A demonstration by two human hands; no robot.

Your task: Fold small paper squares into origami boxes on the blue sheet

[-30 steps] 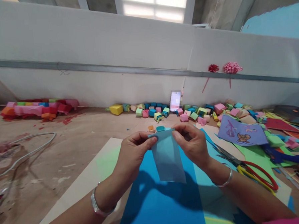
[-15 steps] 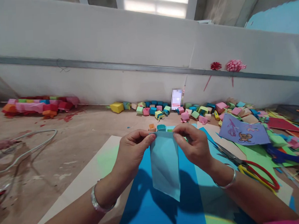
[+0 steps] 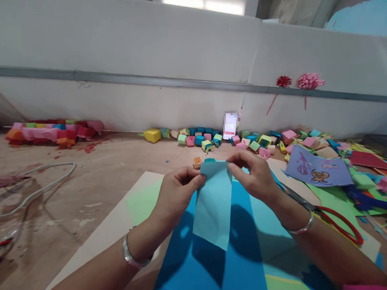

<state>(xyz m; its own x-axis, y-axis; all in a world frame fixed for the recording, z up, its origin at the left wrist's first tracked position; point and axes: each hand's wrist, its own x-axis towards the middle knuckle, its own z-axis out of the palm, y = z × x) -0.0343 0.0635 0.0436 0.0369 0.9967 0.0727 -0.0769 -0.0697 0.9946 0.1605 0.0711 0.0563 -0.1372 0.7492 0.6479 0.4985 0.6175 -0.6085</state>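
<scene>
A light blue piece of paper (image 3: 214, 209) hangs in the air, its long sides running downward and its lower end loose. My left hand (image 3: 179, 191) pinches it near the upper left edge between thumb and fingers. At the upper right corner, my right hand (image 3: 251, 172) grips it the same way. Beneath it lies a darker blue sheet (image 3: 216, 278), on which the paper's shadow falls. Just beyond the held paper are a small orange folded paper box (image 3: 197, 162) and a teal one (image 3: 210, 160), partly hidden.
Red-handled scissors (image 3: 336, 219) lie beside my right forearm. A purple drawing sheet (image 3: 318, 168) rests at the right, near blue scissors (image 3: 374, 202). Several small paper boxes (image 3: 199, 140) line the wall around a phone (image 3: 230, 125). A white cable (image 3: 53, 187) curves at the left.
The paper has risen slightly and tilted, its lower end swinging to the left. My left hand has shifted a little right and down the paper's side; both hands keep their pinch.
</scene>
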